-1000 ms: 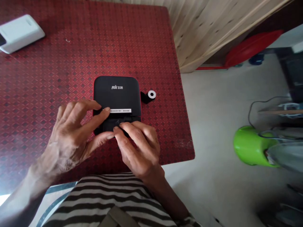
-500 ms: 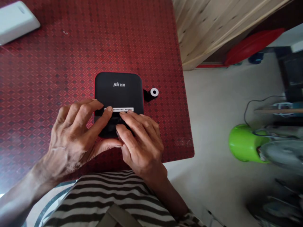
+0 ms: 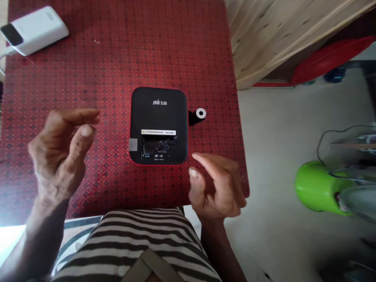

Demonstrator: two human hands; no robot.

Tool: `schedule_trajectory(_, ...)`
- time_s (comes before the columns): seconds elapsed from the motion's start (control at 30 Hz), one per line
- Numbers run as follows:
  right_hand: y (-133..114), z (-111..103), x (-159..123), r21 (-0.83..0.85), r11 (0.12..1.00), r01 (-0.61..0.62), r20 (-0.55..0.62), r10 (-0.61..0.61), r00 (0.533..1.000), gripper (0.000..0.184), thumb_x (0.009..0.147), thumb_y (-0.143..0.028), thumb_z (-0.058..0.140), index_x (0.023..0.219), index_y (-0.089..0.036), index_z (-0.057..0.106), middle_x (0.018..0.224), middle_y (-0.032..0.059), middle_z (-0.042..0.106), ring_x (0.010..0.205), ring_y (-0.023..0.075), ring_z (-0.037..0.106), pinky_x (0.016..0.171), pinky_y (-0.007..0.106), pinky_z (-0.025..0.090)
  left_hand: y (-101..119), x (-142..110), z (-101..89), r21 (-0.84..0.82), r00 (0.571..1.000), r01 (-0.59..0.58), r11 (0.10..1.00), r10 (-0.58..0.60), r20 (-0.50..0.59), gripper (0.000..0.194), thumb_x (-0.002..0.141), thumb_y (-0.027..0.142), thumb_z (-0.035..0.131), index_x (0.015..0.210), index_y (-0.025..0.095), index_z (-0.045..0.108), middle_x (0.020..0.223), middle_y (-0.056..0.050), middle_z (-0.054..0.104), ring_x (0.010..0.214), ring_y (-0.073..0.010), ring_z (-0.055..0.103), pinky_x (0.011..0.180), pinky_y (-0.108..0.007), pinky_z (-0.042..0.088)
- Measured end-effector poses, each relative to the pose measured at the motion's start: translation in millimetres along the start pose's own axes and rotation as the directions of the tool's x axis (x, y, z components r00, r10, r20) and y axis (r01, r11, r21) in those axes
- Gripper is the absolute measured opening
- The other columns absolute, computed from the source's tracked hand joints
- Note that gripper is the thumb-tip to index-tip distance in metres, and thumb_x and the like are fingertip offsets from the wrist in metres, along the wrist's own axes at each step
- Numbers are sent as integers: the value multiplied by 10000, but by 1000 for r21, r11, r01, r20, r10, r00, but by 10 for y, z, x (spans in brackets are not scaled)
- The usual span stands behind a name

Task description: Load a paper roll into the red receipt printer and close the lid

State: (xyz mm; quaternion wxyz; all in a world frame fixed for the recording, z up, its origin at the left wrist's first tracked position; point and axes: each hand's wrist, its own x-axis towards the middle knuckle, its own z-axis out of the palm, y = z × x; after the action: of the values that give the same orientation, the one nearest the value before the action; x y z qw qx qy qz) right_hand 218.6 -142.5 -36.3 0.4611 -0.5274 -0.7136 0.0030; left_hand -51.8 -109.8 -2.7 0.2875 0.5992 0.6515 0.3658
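A flat black printer (image 3: 160,117) with a red edge and a "FEIE" logo lies on the red patterned table (image 3: 111,62). It bears a white warning label (image 3: 158,132), a shiny, wrinkled dark patch (image 3: 155,146) below that, and a small grey square (image 3: 133,144) on its left edge. My left hand (image 3: 63,152) hovers to the left, thumb and forefinger apart with nothing visible between them. Close to the printer's lower right corner is my right hand (image 3: 217,182), also empty, fingertips parted. A small roll (image 3: 200,114) with a white ring-shaped end stands by the printer's right side.
A white power bank (image 3: 44,31) with a dark end and a cable lies at the table's far left corner. On the floor to the right is a green bucket (image 3: 315,186), near a dark cord. Wooden panelling (image 3: 258,35) borders the table's far right side.
Both hands have let go of the printer's lower part and moved apart, left and right. The printer's lower front is uncovered. The whole view has shifted a little.
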Motion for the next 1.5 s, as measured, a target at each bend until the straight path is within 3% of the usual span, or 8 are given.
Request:
schedule_trajectory(0.1,169,-9,-127,-11,999,-44,-2,44,999,189,937,-113,671,1102,-189,725,925,52,765,836,193,716,778,357,590,-99,5,58,-188,988,148,971,-134,82,349,924,482,689,1222,305,721,1175,-54,749,1047,-254,710,961,-464,579)
schedule_trajectory(0.3,244,122,-244,38,996,-75,52,73,996,125,967,-119,627,1047,-195,684,864,35,739,790,170,684,755,324,571,-54,21,272,-286,947,276,917,-209,244,629,798,437,835,1374,301,624,1415,-92,678,1282,-301,671,1093,-497,568)
schedule_trajectory(0.67,337,143,-253,20,995,-93,100,91,991,159,959,-83,646,1055,-209,660,881,41,743,802,170,689,779,325,567,88,107,370,-303,926,306,903,-208,315,596,821,435,807,1364,259,636,1416,-121,672,1247,-327,682,957,-470,634)
schedule_trajectory(0.83,380,169,-233,28,995,-97,86,94,992,142,967,-105,637,1047,-219,665,863,30,746,775,167,689,754,325,564,61,106,382,-339,909,326,883,-194,368,576,872,406,775,1414,304,607,1413,-101,671,1245,-316,678,1020,-492,611)
schedule_trajectory(1.13,379,220,-126,26,998,-61,38,60,997,166,949,-80,653,1050,-209,680,863,38,752,775,171,696,763,329,572,63,125,445,-388,918,315,866,-173,358,520,879,310,745,1380,267,613,1434,-101,650,1253,-285,652,1015,-457,590)
schedule_trajectory(1.33,339,79,193,44,999,-24,-33,25,999,233,921,-59,684,1091,-217,712,887,31,751,792,184,707,768,350,571,-9,57,461,-419,928,324,848,-201,313,561,873,369,744,1407,252,617,1404,-113,682,1264,-306,644,1081,-497,525)
schedule_trajectory(1.43,282,66,470,98,994,45,46,-49,998,269,938,-66,676,1150,-226,714,990,43,768,896,203,716,853,375,575,-105,11,534,-436,966,235,869,-161,202,527,926,428,689,1413,244,611,1390,-129,684,1278,-315,647,1072,-504,532)
schedule_trajectory(1.5,224,135,674,127,985,116,198,-140,970,219,974,-89,640,1148,-194,720,1070,66,774,969,207,716,916,374,577,-160,-13,617,-416,990,137,899,-108,94,487,997,483,564,1407,224,614,1352,-145,696,1239,-311,670,1029,-500,552)
